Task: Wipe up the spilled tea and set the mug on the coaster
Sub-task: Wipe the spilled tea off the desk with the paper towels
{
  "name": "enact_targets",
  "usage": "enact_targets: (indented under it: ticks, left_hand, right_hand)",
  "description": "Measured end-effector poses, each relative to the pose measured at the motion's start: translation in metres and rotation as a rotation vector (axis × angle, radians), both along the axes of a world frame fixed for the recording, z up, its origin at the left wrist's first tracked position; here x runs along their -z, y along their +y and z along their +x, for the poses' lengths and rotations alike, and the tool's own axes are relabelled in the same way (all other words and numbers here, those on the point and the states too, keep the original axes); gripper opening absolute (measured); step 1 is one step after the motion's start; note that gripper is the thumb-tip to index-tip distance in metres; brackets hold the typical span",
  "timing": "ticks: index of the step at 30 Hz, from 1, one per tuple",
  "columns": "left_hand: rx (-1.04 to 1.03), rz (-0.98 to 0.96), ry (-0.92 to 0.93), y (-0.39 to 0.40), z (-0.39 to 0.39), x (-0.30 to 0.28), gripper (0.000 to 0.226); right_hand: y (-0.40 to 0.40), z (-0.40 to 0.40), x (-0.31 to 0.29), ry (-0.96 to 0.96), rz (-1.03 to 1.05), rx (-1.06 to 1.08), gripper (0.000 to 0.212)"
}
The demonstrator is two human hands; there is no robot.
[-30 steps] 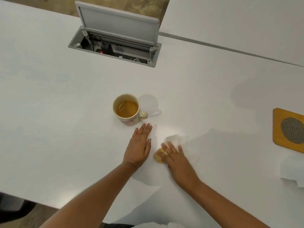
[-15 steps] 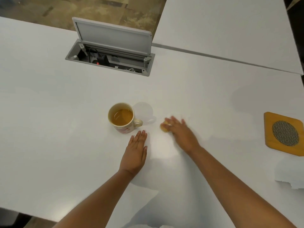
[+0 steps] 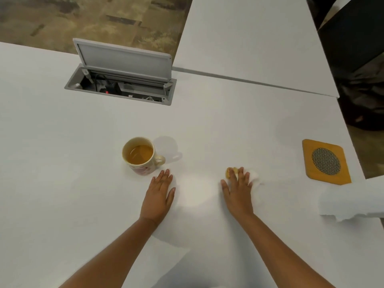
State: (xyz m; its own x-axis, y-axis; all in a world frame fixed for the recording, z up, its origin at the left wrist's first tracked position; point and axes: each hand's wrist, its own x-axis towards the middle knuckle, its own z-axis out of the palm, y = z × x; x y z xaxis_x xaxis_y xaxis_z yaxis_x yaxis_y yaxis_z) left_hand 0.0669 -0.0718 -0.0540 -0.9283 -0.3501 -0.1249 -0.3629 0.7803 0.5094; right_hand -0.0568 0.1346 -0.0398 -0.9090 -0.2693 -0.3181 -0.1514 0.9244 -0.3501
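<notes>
Tea-stained white paper tissue (image 3: pixel 250 177) is lying under my right hand (image 3: pixel 239 192), fingers spread pressing it into the white counter (image 3: pixel 83 204); I'm flattening my left hand (image 3: pixel 159 195), fingers together, for bracing.

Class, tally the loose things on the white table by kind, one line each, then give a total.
Cream ceramic mug of tea: 1
Orange wooden coaster with mesh centre: 1
White paper tissues: 2, a tea-stained wad under the right hand, a spare sheet
Total: 4
</notes>
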Motion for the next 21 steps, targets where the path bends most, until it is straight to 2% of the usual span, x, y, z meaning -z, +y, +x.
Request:
enact_targets:
  ticks: [4,7,10,12,13,16,19,21]
  left_hand:
    - [-0.030,-0.029,-0.043,0.010,-0.009,-0.016,0.045]
    - [0.081,-0.150,-0.021,0.028,-0.013,-0.027,0.043]
    - [0.117,-0.192,-0.076,0.035,-0.006,-0.031,0.046]
    - [0.086,-0.224,-0.209,0.033,0.002,-0.030,0.049]
    - [0.067,-0.248,-0.287,0.030,0.005,-0.030,0.052]
    - [0.083,-0.288,-0.439,0.018,0.007,-0.034,0.064]
    - [0.169,-0.263,-0.497,0.010,0.006,-0.042,0.083]
    - [0.199,-0.277,-0.542,0.004,0.009,-0.045,0.097]
  right_hand:
    - [-0.039,0.037,0.000,-0.067,-0.155,-0.196,0.049]
    - [-0.063,0.065,0.003,-0.113,-0.218,-0.377,0.048]
    - [-0.052,0.066,0.005,-0.093,-0.184,-0.570,0.049]
    - [-0.029,0.050,0.006,-0.021,-0.094,-0.716,0.054]
    - [-0.017,0.040,0.005,0.020,-0.050,-0.724,0.060]
    - [0.013,0.004,-0.005,0.087,0.007,-0.512,0.065]
    - [0.032,-0.018,-0.017,0.121,-0.031,-0.287,0.047]
    - [0.044,-0.021,-0.024,0.102,-0.086,-0.060,0.032]
